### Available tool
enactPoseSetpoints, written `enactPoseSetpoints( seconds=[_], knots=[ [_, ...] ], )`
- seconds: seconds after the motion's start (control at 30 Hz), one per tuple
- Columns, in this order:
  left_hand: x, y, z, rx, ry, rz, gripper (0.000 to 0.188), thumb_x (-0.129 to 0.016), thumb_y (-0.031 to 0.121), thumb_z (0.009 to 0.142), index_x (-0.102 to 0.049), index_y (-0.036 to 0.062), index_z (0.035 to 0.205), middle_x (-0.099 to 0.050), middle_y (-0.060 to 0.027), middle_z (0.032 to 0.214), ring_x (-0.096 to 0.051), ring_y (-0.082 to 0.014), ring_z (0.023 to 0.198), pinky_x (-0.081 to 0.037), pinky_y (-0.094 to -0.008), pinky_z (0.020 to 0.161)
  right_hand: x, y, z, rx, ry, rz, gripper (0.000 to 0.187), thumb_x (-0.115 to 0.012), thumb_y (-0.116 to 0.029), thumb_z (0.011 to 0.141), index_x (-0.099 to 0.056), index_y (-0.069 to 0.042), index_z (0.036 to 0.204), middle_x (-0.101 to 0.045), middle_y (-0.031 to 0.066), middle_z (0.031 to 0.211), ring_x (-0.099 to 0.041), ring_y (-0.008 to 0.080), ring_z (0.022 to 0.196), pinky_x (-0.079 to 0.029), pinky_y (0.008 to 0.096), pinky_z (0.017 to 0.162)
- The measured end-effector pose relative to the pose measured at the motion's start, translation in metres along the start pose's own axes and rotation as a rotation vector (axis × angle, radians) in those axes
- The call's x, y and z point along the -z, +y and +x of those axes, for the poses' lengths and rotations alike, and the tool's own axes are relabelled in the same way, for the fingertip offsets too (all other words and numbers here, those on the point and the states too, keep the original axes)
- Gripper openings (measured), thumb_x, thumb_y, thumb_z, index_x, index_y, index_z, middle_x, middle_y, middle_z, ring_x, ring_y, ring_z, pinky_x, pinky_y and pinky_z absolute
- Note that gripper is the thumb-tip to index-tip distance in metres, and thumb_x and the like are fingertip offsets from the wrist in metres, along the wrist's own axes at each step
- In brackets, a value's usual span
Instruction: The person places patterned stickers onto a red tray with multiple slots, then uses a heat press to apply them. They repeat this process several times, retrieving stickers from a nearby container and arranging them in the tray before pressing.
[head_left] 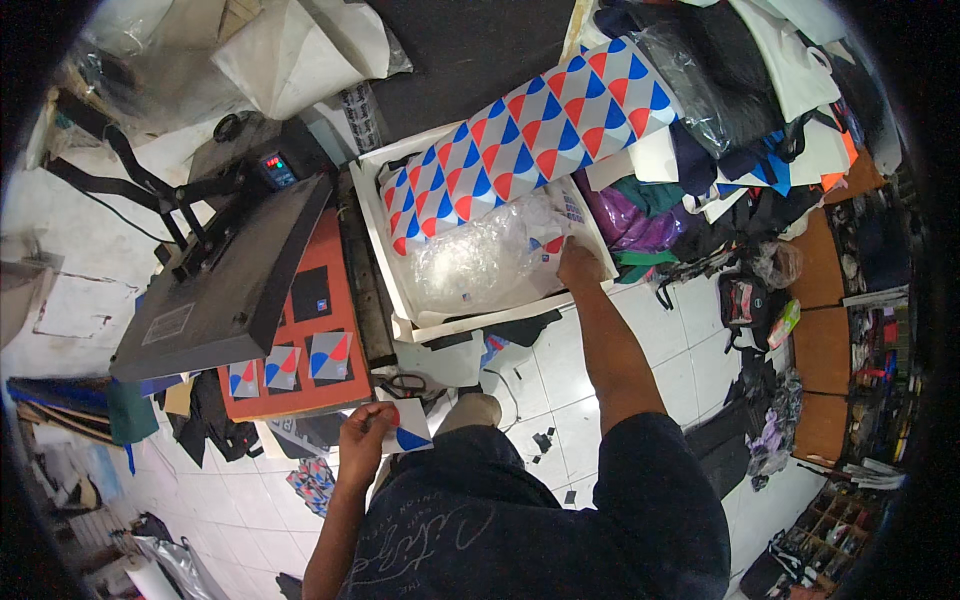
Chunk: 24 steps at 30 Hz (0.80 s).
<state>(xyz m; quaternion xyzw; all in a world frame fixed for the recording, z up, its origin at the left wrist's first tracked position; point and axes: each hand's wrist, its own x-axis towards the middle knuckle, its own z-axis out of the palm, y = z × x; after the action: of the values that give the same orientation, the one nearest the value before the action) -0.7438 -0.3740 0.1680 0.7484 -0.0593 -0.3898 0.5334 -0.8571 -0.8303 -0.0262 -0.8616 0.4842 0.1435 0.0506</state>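
Your black T-shirt (540, 520) fills the bottom middle, nearest the camera. Starting from the left, the black upper plate (230, 280) of a heat press stands tilted open over its orange bed (290, 402). Three small cards (330, 358) in blue, red and grey lie in a row along the bed's near edge, the last by its near right corner; behind that one sits a dark square piece (310, 292).

Just off that corner, your left hand (362, 432) has thumb and fingers pinched on the left side of a patterned card (413, 427), white with red and blue.

Next comes a white tray (480, 317). Clear plastic (470, 260) covers much of its near half, and a long patterned sheet (530, 140) slants over its far side, running past the far right corner. Your right hand (580, 266) reaches in by the near right corner, beside a patterned piece (550, 246); you cannot tell whether its fingers are closed on anything. Beyond the right edge lies a purple bundle (635, 220).
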Motion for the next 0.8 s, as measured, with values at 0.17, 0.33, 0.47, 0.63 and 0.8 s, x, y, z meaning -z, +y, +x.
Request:
enactPoseSetpoints(
  seconds=[0.17,0.33,0.47,0.63,0.8],
  knots=[
    [0.001,0.004,-0.004,0.014,0.028,0.018,0.018,-0.061,0.013,0.089,-0.065,-0.0015,0.100,-0.065,-0.0048,0.089,-0.057,-0.0112,0.084,-0.044,-0.0267,0.079,0.031,0.001,-0.011,0.028,0.098,0.078,0.023,-0.053,-0.014,0.083,-0.056,-0.003,0.103,-0.066,0.0198,0.098,-0.066,0.0357,0.093,-0.054,0.0446,0.079],
    [0.002,0.000,-0.002,-0.016,-0.024,0.012,0.019,-0.061,0.014,0.090,-0.065,-0.0014,0.100,-0.065,-0.0042,0.089,-0.057,-0.0107,0.083,-0.044,-0.0258,0.078,0.069,0.010,-0.040,-0.071,0.369,0.263,0.013,-0.057,-0.011,0.082,-0.058,-0.005,0.092,-0.067,0.0171,0.089,-0.066,0.0378,0.082,-0.053,0.0458,0.072],
    [0.002,-0.007,0.002,0.024,-0.055,-0.035,0.019,-0.061,0.014,0.090,-0.065,-0.0014,0.100,-0.065,-0.0047,0.089,-0.058,-0.0111,0.082,-0.045,-0.0255,0.077,0.083,0.030,-0.067,0.148,0.612,0.784,0.010,-0.055,-0.004,0.081,-0.056,-0.004,0.091,-0.064,0.0142,0.100,-0.061,0.0343,0.095,-0.049,0.0426,0.076],
    [-0.001,-0.003,0.006,-0.025,-0.083,0.122,0.024,-0.060,0.019,0.091,-0.065,-0.0015,0.103,-0.066,-0.0054,0.091,-0.059,-0.0133,0.086,-0.045,-0.0263,0.080,0.120,0.011,-0.130,0.405,0.832,1.009,0.015,-0.057,0.008,0.074,-0.054,-0.002,0.085,-0.061,0.0176,0.105,-0.058,0.0296,0.101,-0.047,0.0365,0.084],
    [-0.019,0.024,0.021,-0.072,-0.170,0.131,0.030,-0.056,0.026,0.093,-0.065,-0.0008,0.104,-0.065,-0.0074,0.096,-0.058,-0.0146,0.091,-0.044,-0.0277,0.085,0.144,-0.034,-0.184,0.535,0.640,1.694,0.021,-0.054,0.012,0.078,-0.048,-0.004,0.089,-0.058,0.0171,0.112,-0.055,0.0232,0.107,-0.044,0.0345,0.092]
  ],
)
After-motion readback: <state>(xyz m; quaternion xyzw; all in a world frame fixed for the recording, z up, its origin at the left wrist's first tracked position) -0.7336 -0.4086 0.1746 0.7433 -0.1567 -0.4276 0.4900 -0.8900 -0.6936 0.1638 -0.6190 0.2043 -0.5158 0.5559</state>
